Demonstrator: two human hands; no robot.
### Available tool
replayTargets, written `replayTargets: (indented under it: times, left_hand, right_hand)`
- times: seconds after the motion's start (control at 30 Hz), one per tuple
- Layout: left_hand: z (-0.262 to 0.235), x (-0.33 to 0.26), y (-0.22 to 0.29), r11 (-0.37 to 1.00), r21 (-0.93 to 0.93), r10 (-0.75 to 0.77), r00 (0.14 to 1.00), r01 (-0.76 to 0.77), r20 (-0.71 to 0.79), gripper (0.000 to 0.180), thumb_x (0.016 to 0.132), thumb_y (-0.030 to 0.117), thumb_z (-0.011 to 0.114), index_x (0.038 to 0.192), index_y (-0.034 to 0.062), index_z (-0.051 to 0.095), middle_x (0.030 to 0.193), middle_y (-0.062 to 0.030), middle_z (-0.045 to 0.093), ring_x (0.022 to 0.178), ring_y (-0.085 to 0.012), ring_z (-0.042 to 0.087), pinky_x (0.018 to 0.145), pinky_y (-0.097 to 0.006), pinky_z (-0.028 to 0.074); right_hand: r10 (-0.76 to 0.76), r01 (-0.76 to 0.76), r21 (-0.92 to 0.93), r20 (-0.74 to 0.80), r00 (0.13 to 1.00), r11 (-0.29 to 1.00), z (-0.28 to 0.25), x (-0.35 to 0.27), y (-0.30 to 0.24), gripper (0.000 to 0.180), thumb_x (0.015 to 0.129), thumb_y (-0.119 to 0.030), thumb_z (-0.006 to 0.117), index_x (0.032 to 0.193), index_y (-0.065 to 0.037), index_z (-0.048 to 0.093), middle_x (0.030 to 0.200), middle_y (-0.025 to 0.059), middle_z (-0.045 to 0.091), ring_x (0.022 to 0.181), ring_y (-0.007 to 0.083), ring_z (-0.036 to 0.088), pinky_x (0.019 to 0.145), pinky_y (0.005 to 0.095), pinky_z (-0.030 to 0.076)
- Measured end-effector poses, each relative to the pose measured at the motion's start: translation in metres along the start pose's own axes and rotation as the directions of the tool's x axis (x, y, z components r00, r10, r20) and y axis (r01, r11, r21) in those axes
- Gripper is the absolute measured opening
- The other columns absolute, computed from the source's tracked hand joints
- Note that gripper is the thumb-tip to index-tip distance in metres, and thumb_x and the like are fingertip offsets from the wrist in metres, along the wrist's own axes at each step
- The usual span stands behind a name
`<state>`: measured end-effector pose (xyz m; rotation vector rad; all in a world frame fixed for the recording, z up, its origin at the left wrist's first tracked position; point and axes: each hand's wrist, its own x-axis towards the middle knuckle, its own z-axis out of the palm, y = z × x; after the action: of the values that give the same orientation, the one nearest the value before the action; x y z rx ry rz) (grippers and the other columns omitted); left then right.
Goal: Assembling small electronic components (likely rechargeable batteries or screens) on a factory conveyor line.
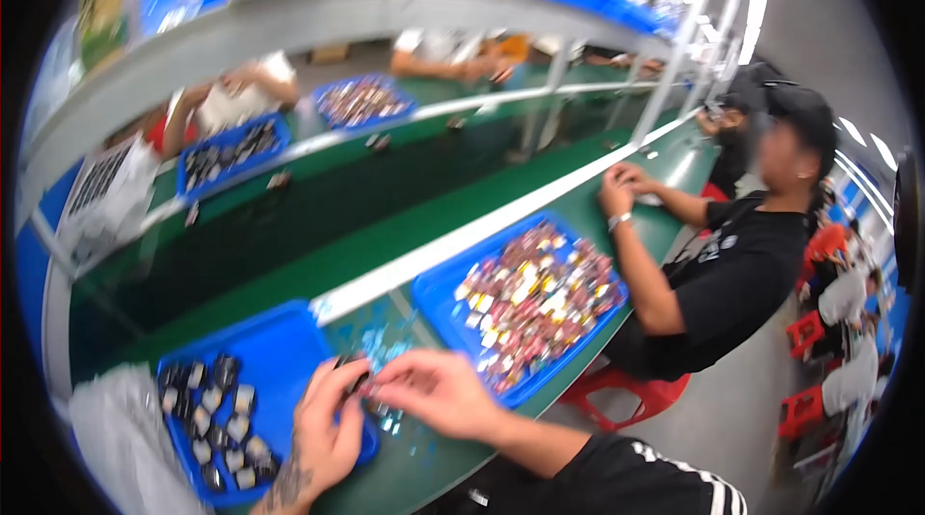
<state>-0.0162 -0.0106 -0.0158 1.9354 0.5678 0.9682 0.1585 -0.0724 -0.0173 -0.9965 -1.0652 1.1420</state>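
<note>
My left hand (330, 423) pinches a small dark part (353, 372), too blurred to name its kind. Close against it, the fingers of my right hand (438, 392) are pressed together at the part's edge; what they grip, if anything, is too small to make out. Beneath and around both hands, small bits of blue film (383, 346) lie scattered on the green table. To the left, a blue tray (289, 330) holds several black parts with pale faces (214, 419). A second blue tray (432, 295) on the right is heaped with small shiny pinkish and silver pieces (540, 298).
Crumpled clear plastic (130, 433) lies at the left. Beyond a white rail (434, 260) runs a green conveyor belt (289, 269) carrying small parts. A co-worker in black (742, 255) sits at the right by a red stool (631, 399). Across the belt are more trays (231, 154) and people.
</note>
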Motion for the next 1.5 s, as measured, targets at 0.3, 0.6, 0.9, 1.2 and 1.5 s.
replayTargets:
  times: [0.3,0.6,0.9,1.2,1.5]
  left_hand:
    - [0.005,0.016,0.015,0.976,0.206,0.076,0.996,-0.065,-0.048,0.036,0.076,-0.007,0.068,0.112,0.0006,0.065,0.107,-0.0179,0.066,0.094,-0.0328,0.066,0.082,-0.036,0.053]
    - [0.002,0.009,0.004,0.907,0.345,0.272,0.961,-0.240,-0.047,0.029,0.074,-0.002,0.075,0.102,0.0038,0.071,0.100,-0.0161,0.067,0.086,-0.0275,0.069,0.072,-0.033,0.056]
    - [-0.013,0.015,0.004,0.983,-0.099,-0.131,0.969,0.154,0.208,0.016,0.083,0.003,0.071,0.099,0.0023,0.072,0.094,-0.0123,0.067,0.076,-0.0178,0.066,0.064,-0.026,0.052]
    - [-0.004,0.014,0.012,0.816,-0.358,-0.389,0.889,0.454,0.241,0.019,0.088,-0.001,0.065,0.106,-0.0065,0.067,0.104,-0.0103,0.064,0.092,-0.0142,0.065,0.077,-0.025,0.055]
    - [-0.001,0.016,0.012,0.810,-0.432,-0.329,0.917,0.397,0.225,0.053,0.087,-0.010,0.059,0.138,-0.0003,0.046,0.125,-0.0101,0.059,0.116,-0.0172,0.058,0.098,-0.030,0.050]
  right_hand:
    - [0.034,-0.034,0.167,0.004,0.999,0.985,-0.015,-0.002,-0.005,0.015,0.090,0.004,0.062,0.104,0.007,0.061,0.096,0.0116,0.068,0.088,0.0143,0.067,0.078,0.0267,0.057]
    - [0.002,-0.004,0.055,0.033,0.999,0.998,-0.011,0.000,-0.006,0.007,0.090,0.001,0.061,0.095,0.002,0.057,0.091,0.0054,0.062,0.082,0.0075,0.058,0.071,0.0207,0.047]
    - [0.015,-0.021,0.052,0.114,0.993,0.998,-0.017,-0.002,-0.016,0.007,0.090,-0.003,0.062,0.089,0.000,0.055,0.088,0.0034,0.058,0.083,0.0071,0.056,0.071,0.0225,0.046]
    - [0.005,-0.004,0.012,-0.070,0.998,1.000,-0.007,-0.009,-0.009,0.029,0.081,0.007,0.069,0.104,-0.001,0.053,0.090,0.0040,0.061,0.081,0.0066,0.060,0.070,0.0196,0.050]
    - [-0.217,0.173,-0.250,-0.161,0.963,0.953,0.002,-0.009,0.006,0.033,0.082,0.007,0.069,0.108,-0.001,0.049,0.089,0.0046,0.062,0.080,0.0067,0.061,0.069,0.0193,0.049]
